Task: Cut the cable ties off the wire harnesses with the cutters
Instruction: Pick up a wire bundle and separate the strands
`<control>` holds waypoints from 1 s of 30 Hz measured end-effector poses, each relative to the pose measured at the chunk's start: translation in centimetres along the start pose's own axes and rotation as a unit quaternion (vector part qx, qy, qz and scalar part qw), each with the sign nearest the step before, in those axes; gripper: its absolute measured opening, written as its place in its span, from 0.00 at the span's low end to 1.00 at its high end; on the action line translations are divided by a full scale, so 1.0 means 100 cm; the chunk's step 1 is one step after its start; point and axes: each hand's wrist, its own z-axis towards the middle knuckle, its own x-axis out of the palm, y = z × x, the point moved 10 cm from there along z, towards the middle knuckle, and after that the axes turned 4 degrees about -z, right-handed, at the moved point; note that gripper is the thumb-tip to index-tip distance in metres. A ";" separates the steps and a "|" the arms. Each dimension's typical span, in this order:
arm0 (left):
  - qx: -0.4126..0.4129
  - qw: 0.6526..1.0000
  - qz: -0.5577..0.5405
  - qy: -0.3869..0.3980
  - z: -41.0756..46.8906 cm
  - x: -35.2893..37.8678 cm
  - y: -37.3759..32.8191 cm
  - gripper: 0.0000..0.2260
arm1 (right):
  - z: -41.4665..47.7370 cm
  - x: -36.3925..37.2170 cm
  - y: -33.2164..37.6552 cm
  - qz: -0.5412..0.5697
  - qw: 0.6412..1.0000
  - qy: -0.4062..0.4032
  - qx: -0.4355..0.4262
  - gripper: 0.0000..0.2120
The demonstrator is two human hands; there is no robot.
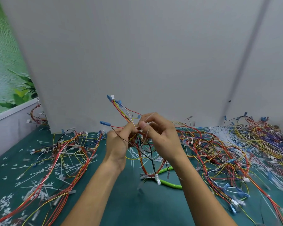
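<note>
A wire harness of red, yellow, white and black wires with blue connectors is lifted above the green table. My left hand grips its wires in curled fingers. My right hand pinches a white cable tie on the harness between thumb and fingers. A loop of the harness hangs down under both hands. On the table below lie the cutters, of which only the green handles show; neither hand touches them.
Harnesses lie in a heap at the left and a bigger tangle at the right. Several cut white ties litter the green mat. A grey panel stands close behind.
</note>
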 end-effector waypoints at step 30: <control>0.005 0.999 0.041 0.014 0.000 0.000 -0.010 0.10 | -0.002 0.004 0.014 0.024 0.999 0.018 0.011 0.07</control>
